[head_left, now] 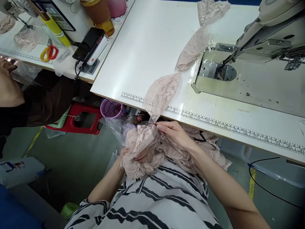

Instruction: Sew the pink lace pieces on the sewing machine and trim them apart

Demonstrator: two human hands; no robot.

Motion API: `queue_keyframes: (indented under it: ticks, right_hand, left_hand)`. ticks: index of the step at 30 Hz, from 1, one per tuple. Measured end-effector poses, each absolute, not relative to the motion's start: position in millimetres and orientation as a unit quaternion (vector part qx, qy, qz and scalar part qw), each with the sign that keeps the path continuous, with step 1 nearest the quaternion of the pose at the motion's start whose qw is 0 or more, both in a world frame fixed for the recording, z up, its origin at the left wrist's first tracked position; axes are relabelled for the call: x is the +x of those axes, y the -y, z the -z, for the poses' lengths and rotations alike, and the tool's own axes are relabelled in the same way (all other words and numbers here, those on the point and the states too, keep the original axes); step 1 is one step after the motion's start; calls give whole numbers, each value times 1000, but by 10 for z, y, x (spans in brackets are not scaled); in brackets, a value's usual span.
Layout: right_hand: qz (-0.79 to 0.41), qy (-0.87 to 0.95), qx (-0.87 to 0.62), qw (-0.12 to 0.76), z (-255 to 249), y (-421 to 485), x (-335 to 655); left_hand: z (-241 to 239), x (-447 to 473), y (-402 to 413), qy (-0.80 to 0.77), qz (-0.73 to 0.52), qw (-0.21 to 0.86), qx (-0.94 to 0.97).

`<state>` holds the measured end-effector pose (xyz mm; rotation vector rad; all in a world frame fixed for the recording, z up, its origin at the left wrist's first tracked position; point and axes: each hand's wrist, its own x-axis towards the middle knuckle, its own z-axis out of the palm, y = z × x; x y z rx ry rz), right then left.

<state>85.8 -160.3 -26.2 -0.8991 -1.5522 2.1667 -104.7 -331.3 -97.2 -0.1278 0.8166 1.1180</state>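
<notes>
Pale pink lace pieces (163,92) run in a joined chain from the back of the white table over its front edge to my lap. My left hand (133,155) is wrapped round a bunched heap of the lace, which covers most of its fingers. With thumb and fingertips pressed together, my right hand (172,132) pinches the lace just below the table edge, where the chain meets the bunch. More lace (209,149) lies across my lap under the right forearm. On the table, the sewing machine (225,71) stands to the right of the chain.
A printed ruler (228,127) follows the table's front edge. On the neighbouring table are a phone (89,44), scissors (49,53) and a brown-lidded jar (100,16). Another person's arm (10,86) shows at left. A purple basket (112,108) and red stool (83,119) stand below.
</notes>
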Motion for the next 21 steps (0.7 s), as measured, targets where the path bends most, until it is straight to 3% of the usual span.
queue_keyframes:
  ticks: [4,9,12,15,18,21]
  right_hand:
    - [-739,567,-324,167,265,1596,830]
    - [-657,652,-339,169,115,1673,929]
    - [-530,751,-334,208,-40,1600,1000]
    - [-327,844,-354,236,-154,1332,957]
    - [-189,887,-383,173,-232,1043,816]
    - [-248,897,-344,124,-289,1029,683]
  left_hand:
    - [759,-1009,3195,-326,-498,803,-30]
    - [635,-1004,3115,-308,-553,773,-47]
    - [656,-1037,3079,-320,-596,732,-79]
    - [707,-1054,3025,-332,-601,721,-96]
    - [751,-1042,2946,-345,-586,727,-91]
    - [777,-1035,2880,-365,-572,732,-62]
